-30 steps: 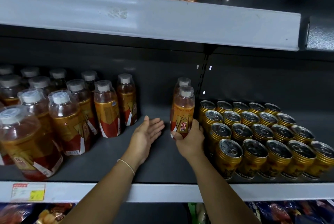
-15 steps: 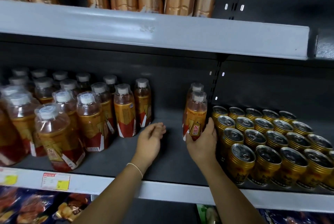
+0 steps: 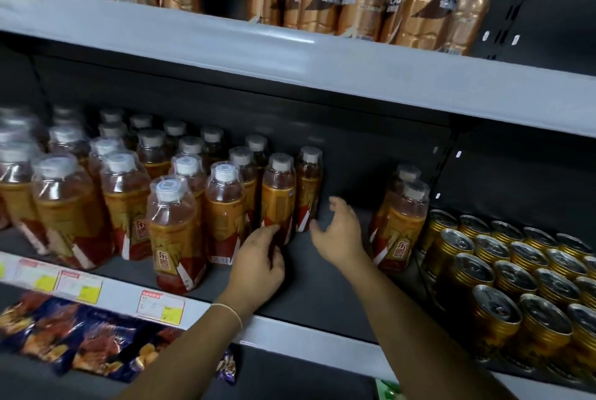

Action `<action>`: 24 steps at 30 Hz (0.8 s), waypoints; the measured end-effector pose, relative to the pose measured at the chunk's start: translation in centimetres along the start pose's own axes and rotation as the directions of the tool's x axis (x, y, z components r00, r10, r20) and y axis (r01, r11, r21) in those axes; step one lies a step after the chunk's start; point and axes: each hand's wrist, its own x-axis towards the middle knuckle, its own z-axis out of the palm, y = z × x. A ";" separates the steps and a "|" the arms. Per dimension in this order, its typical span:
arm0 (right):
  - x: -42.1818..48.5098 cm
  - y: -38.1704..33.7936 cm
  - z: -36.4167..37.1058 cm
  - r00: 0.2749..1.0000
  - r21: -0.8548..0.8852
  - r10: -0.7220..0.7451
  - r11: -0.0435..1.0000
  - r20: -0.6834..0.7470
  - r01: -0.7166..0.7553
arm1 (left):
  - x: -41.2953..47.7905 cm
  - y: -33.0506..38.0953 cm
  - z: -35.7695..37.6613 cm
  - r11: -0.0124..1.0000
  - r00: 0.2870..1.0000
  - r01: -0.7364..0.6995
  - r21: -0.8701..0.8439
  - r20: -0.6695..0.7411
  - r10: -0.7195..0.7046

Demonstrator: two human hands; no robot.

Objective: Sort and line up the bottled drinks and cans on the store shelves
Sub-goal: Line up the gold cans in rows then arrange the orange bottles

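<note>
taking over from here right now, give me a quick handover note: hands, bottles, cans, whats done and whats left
Left hand: at the base of the end bottle of the main bottle group; blur hides whether it grips.
Right hand: fingers spread, holding nothing, just right of that group.
Two bottles stand apart beside the gold cans, with a bare stretch of shelf between them and the group.
Done: cans sit in neat rows.
Left: probably close the gap and straighten the front bottles, which look uneven.
</note>
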 end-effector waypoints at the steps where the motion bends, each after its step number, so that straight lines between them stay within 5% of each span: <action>1: 1.3 -0.3 0.5 0.994 0.040 0.091 0.995 0.060 -0.094 | 0.0 0.0 0.0 1.000 1.000 -0.005 0.006 0.017 0.005; 4: 4.0 -0.6 2.0 0.965 0.071 0.231 0.968 0.125 -0.241 | -0.1 0.0 0.2 0.998 0.996 -0.048 0.032 0.081 0.045; 13: 5.1 -0.7 3.8 0.989 0.089 0.124 0.987 0.077 -0.131 | 0.0 -0.7 0.3 0.994 0.979 -0.107 -0.018 0.171 0.109; 24: -2.1 1.4 1.0 0.977 0.077 0.182 0.982 -0.114 -0.174 | 0.0 -1.5 0.8 0.980 0.959 -0.145 -0.133 0.224 0.173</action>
